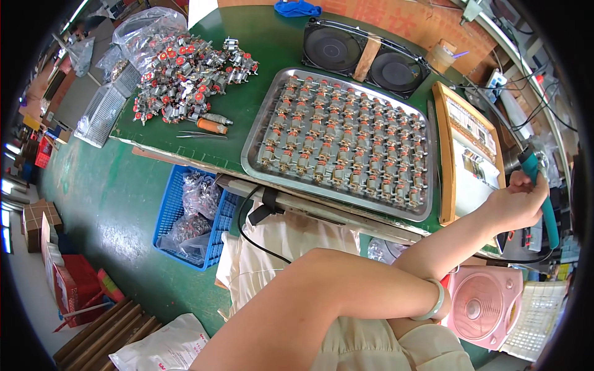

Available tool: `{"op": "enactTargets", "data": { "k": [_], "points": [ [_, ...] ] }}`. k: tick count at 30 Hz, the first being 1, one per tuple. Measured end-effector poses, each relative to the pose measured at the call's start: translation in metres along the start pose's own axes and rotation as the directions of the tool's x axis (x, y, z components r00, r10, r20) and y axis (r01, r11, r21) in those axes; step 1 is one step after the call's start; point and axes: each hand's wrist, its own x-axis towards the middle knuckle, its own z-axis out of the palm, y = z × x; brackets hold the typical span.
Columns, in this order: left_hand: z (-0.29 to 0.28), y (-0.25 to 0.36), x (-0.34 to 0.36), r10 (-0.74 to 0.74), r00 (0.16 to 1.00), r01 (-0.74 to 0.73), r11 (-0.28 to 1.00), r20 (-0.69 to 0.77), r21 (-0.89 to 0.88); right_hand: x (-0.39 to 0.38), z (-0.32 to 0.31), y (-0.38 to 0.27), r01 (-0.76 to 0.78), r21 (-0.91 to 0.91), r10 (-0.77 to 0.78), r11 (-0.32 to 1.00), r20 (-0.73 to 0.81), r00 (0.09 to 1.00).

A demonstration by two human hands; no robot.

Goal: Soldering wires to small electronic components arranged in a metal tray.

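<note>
Fingers [531,185] of the right hand [516,204] are curling round the teal handle of a soldering iron [544,198], holding it at the right end of the green table [266,37], beside a wooden frame [447,154]. Left forearm is crossing the lap; its fingers are lying hidden. A metal tray [247,154] of small motors is sitting centrally.
</note>
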Motion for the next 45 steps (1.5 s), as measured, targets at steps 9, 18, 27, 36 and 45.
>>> {"op": "enactTargets", "data": {
  "k": [9, 18, 27, 36, 45],
  "points": [
    [-0.001, 0.007, -0.007, -0.144, 0.988, 0.147, 0.987, -0.050, 0.064, -0.001, -0.011, 0.001, -0.014, 0.197, -0.015, 0.980, 0.146, 0.989],
    [-0.007, 0.013, -0.015, -0.284, 0.953, 0.295, 0.950, -0.109, 0.101, -0.007, -0.016, 0.004, -0.159, 0.265, 0.070, 0.951, 0.317, 0.946],
    [-0.058, 0.046, -0.119, -0.438, 0.470, 0.214, 0.899, -0.767, -0.383, -0.019, -0.025, 0.039, -0.418, 0.285, 0.219, 0.862, 0.536, 0.816],
    [-0.012, 0.097, -0.303, -0.640, -0.186, 0.686, 0.458, -0.745, -0.565, -0.058, -0.016, 0.040, -0.452, 0.169, 0.251, 0.876, 0.641, 0.726],
    [0.018, 0.096, -0.356, -0.419, -0.491, 0.702, 0.329, -0.764, -0.632, -0.113, 0.009, 0.034, -0.406, 0.021, 0.196, 0.914, 0.852, 0.486]
  ]
}}
